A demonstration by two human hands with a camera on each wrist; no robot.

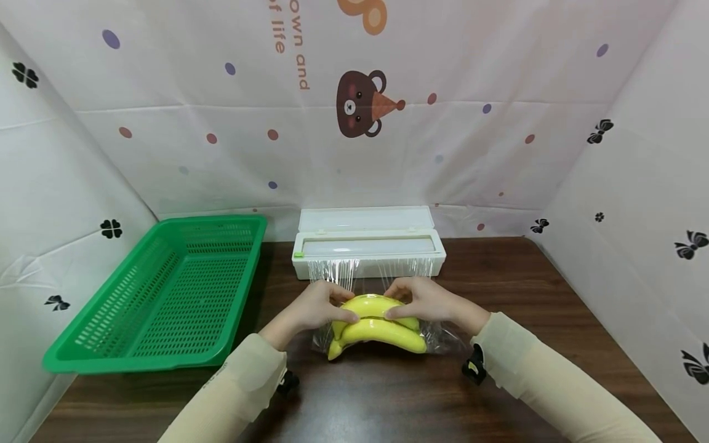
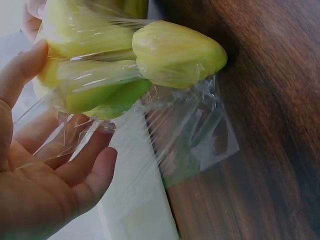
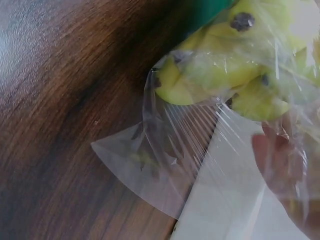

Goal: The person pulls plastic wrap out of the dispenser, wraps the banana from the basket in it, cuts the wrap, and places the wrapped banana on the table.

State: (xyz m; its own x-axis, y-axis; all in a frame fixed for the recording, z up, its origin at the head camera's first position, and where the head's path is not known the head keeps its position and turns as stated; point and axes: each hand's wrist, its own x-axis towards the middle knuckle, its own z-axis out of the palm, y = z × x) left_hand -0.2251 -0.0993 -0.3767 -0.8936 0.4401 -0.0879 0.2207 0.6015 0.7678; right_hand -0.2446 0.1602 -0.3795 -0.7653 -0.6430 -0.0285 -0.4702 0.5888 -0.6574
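A bunch of yellow bananas (image 1: 382, 335) lies near the middle of the wooden table, with clear cling film (image 1: 445, 341) around it. My left hand (image 1: 318, 306) holds the bunch at its left part, thumb on the upper banana and fingers behind. From the other side my right hand (image 1: 425, 300) grips it the same way. Film stretches from the bananas back to a white cling film dispenser (image 1: 301, 268). In the left wrist view, film drapes over the stem end (image 2: 175, 55) and the fingers. A loose film flap (image 3: 142, 167) spreads beyond the banana tips (image 3: 220, 70) in the right wrist view.
A green plastic basket (image 1: 244, 301) stands on the left of the table (image 1: 376, 406). The dispenser's lid (image 1: 365, 218) is raised against the back wall, which is covered with a printed sheet (image 1: 465, 74). Similar sheets rise along both sides.
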